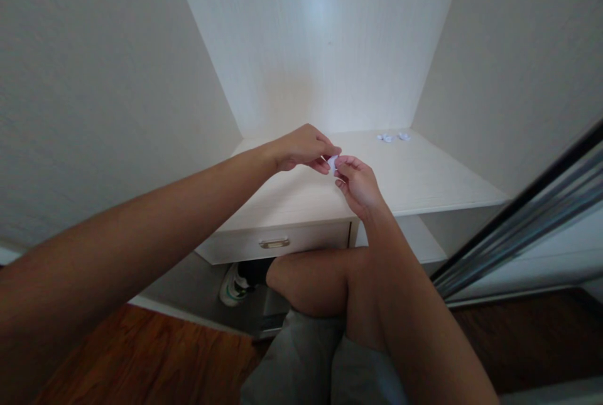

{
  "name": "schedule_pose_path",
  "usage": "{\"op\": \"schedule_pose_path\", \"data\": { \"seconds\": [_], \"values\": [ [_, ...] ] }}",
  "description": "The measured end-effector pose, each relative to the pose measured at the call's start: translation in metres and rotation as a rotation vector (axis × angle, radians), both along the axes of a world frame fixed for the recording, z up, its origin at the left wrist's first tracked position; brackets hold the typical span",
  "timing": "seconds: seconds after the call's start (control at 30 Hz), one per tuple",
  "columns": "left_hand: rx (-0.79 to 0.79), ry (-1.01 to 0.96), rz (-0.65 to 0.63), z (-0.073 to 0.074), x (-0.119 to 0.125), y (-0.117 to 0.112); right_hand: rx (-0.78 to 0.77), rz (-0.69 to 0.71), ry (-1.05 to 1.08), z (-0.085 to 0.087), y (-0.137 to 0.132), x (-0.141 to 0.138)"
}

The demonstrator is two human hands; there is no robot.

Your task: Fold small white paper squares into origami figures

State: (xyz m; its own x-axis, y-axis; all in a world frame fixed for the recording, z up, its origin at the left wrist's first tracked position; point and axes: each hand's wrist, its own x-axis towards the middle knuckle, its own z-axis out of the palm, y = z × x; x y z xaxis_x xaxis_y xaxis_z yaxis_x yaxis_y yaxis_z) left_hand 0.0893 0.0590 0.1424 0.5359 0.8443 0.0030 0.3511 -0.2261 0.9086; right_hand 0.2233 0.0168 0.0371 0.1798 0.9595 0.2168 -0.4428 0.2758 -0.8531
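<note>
Between the fingertips of both hands is a small white piece [332,163], thin and pale; its exact kind is too small to make out. My left hand [308,147] pinches it from the left, palm turned down. From the right, my right hand [355,179] grips the same piece between thumb and fingers. Both hands hover above the white shelf [282,198]. Farther back on that shelf, near the right corner, lie several small white pieces [387,138] that look similar.
Cabinet walls rise at the left [117,78] and right [518,78]. Below the shelf is a drawer with a metal handle [274,243]. A sliding door frame [522,216] slants along the right. My knees [311,279] and a shoe [232,287] are beneath the shelf.
</note>
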Motion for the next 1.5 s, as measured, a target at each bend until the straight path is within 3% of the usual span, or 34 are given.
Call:
{"op": "schedule_pose_path", "data": {
  "seconds": [0.1, 0.27, 0.43, 0.77, 1.0, 1.23, 1.4, 1.5],
  "values": [
    [-0.131, -0.072, -0.069, -0.004, -0.005, 0.000, -0.006, 0.003, 0.002, 0.000, -0.001, 0.001],
    [-0.200, -0.129, -0.101, -0.014, -0.012, -0.001, 0.009, -0.033, -0.014, -0.003, -0.001, 0.001],
    [-0.234, -0.231, -0.073, -0.025, -0.015, 0.002, 0.046, -0.070, -0.040, -0.005, -0.001, 0.000],
    [-0.305, -0.439, -0.046, -0.039, -0.016, 0.001, 0.085, 0.006, -0.071, 0.001, -0.010, -0.001],
    [-0.343, -0.521, -0.081, -0.043, -0.018, -0.006, 0.106, 0.004, -0.059, 0.002, -0.011, 0.002],
    [-0.246, -0.559, -0.054, -0.045, -0.015, -0.018, 0.159, -0.168, -0.111, -0.004, -0.002, -0.001],
    [0.068, -0.442, 0.051, -0.050, -0.003, -0.022, 0.185, -0.274, -0.184, -0.006, 0.000, -0.002],
    [0.157, -0.409, 0.108, -0.053, 0.002, -0.022, 0.184, -0.308, -0.201, -0.005, -0.001, -0.002]
  ]
}}
